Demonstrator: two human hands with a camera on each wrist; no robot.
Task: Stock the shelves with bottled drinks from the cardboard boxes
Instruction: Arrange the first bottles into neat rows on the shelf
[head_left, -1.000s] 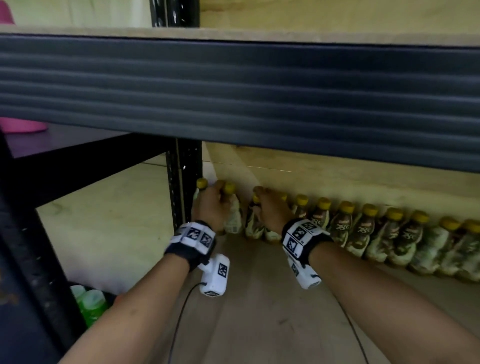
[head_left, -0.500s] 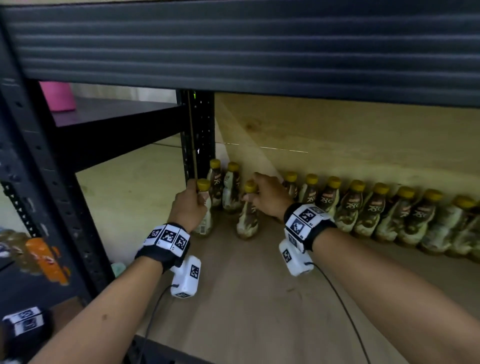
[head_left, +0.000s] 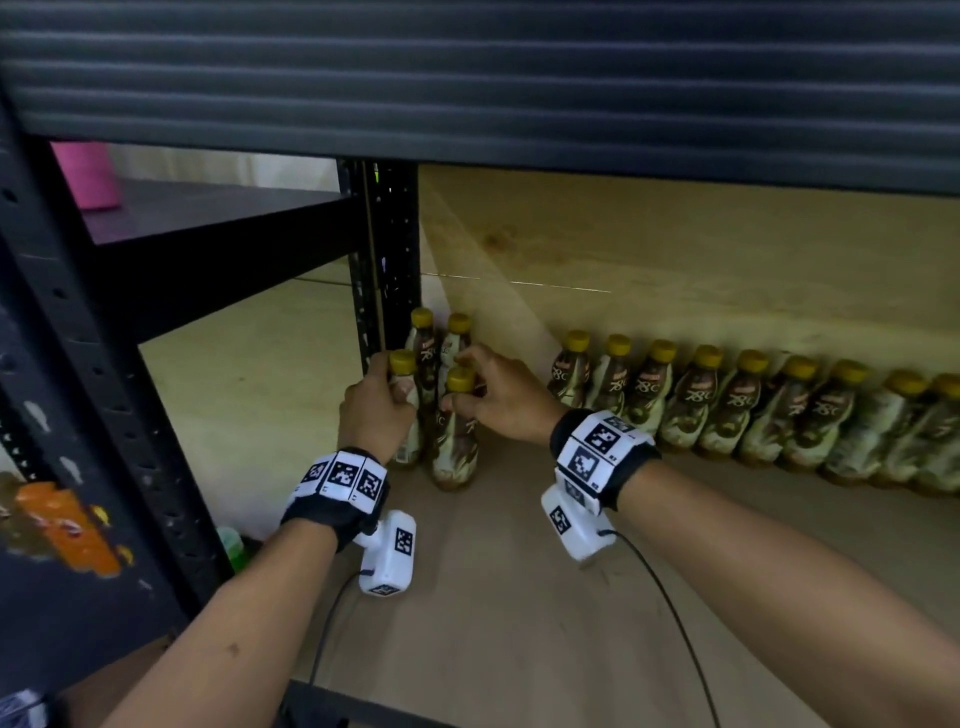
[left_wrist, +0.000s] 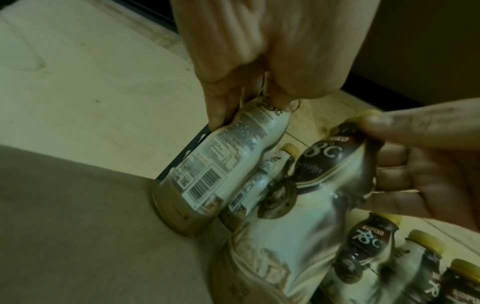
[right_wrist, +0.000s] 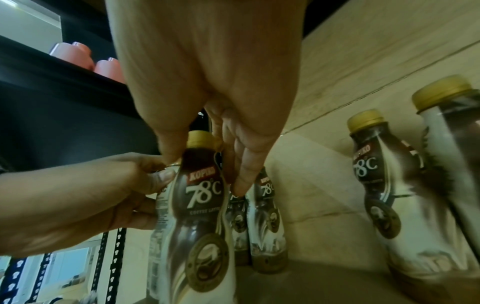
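Wooden shelf (head_left: 519, 597), left corner by post (head_left: 387, 260). Left hand (head_left: 376, 410) fingers clamped on bottle (head_left: 408, 415) neck; right hand (head_left: 501, 397) fingers pinch second bottle (head_left: 454, 447) near cap. Likely light, stiff plastic with a slick wrap; hold the neck.

upright gold-capped coffee bottles (head_left: 691, 400) in a back row on the wooden shelf (head_left: 519, 597), four clustered at its left end
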